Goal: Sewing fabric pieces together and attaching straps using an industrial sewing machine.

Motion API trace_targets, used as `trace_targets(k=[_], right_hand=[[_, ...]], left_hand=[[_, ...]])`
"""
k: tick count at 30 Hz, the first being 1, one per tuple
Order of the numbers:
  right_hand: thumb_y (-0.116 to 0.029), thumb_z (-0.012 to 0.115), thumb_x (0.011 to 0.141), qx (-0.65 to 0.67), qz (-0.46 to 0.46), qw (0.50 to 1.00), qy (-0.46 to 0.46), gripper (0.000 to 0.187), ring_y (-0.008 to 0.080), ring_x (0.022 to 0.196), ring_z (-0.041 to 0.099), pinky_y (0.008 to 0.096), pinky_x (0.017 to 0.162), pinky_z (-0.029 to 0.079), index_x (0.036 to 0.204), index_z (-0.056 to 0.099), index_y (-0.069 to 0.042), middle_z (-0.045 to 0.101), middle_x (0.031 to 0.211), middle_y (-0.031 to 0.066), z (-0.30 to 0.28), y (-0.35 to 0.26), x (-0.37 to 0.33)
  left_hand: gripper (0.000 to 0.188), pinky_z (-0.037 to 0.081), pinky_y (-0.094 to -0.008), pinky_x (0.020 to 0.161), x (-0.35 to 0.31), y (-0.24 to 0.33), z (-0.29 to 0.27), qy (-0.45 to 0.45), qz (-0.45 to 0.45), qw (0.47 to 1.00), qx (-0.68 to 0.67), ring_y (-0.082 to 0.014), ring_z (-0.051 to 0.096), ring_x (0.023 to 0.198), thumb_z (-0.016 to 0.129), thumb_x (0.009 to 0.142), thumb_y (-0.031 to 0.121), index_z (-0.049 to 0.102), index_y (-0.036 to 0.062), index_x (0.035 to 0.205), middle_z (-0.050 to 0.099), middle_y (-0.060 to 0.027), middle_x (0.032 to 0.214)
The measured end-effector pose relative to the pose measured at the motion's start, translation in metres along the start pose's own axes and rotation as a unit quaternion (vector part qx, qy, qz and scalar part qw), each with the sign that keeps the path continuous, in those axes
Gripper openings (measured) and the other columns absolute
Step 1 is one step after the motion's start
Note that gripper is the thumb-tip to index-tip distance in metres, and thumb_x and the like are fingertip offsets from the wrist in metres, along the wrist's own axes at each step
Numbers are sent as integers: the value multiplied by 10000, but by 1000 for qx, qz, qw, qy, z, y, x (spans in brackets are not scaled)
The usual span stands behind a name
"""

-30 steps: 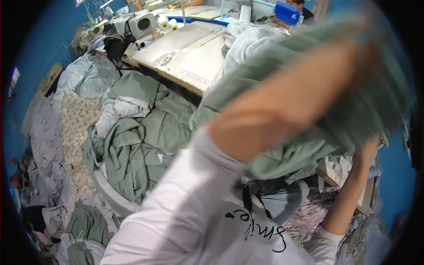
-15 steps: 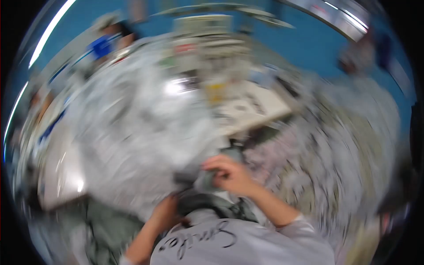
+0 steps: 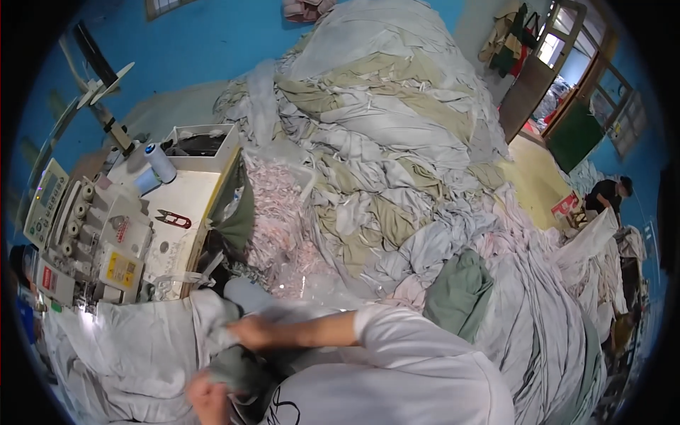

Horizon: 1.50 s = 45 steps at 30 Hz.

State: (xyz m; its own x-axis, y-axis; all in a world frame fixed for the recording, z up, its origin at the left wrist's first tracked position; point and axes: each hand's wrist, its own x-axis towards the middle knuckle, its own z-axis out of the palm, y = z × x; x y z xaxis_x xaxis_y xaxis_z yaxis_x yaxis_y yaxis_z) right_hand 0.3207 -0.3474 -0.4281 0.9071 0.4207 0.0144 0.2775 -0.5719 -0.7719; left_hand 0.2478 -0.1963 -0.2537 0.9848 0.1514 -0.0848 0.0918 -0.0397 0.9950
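My right hand (image 3: 251, 333) reaches across my body to the lower left, its fingers closed and blurred at the edge of light grey cloth (image 3: 120, 343). Below and left of it, my left hand (image 3: 207, 397) is curled against a bunched grey-green cloth (image 3: 241, 370). This cloth lies between both hands, close to my shirt. Beside them, the light grey cloth hangs over the front of the sewing table, under an overlock sewing machine (image 3: 117, 234). My left forearm is out of sight, and the fingertips of both hands are smeared by motion.
Red-handled thread snips (image 3: 173, 218), a thread cone (image 3: 161, 164) and a white box (image 3: 228, 145) are on the table. A tall heap of grey and olive fabric (image 3: 397, 127) rises ahead, with pink scraps (image 3: 273, 212) beside it. A person (image 3: 605, 198) is at far right.
The view has swung to the right, so the machine and table now stand at the left. My hands have shifted from lower middle to lower left, with the grey-green cloth still between them.
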Motion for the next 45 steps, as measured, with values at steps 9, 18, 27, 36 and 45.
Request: trace_targets(k=[9,18,27,36,45], right_hand=[[-173,489,782,-132,-337,930,-63,256,295,908,594,421,775,480,986,599,-64,605,950,146,134,88,0],[-107,681,726,347,46,917,191,385,189,720,590,278,604,443,1061,497,-63,596,896,107,-65,-35,54],[-112,672,763,38,-101,989,99,448,121,644,596,235,497,440,1153,473,-14,613,965,92,-141,-136,34],[-233,604,859,445,42,886,-128,251,90,465,556,194,368,378,730,512,-39,528,553,21,-136,-188,117],[-197,628,841,499,46,861,-87,221,109,485,562,224,432,432,737,546,-19,544,581,35,-121,-186,125]], left_hand=[[575,402,-423,860,4,27,-71,193,262,723,609,-358,501,1025,751,603,218,545,26,1104,531,-162,1159],[303,442,-370,764,-67,-14,-189,258,147,757,581,-327,555,870,650,661,83,553,-3,935,577,-163,964],[482,441,-326,785,-118,54,-255,389,-9,778,493,-213,542,879,608,711,121,482,-10,1158,568,-95,999],[691,367,-247,526,-47,69,-135,233,71,878,412,-127,451,633,786,566,169,483,48,1175,516,-23,835],[163,433,-288,584,-57,13,-146,259,54,896,356,-158,549,702,586,786,20,490,29,918,548,-68,833]])
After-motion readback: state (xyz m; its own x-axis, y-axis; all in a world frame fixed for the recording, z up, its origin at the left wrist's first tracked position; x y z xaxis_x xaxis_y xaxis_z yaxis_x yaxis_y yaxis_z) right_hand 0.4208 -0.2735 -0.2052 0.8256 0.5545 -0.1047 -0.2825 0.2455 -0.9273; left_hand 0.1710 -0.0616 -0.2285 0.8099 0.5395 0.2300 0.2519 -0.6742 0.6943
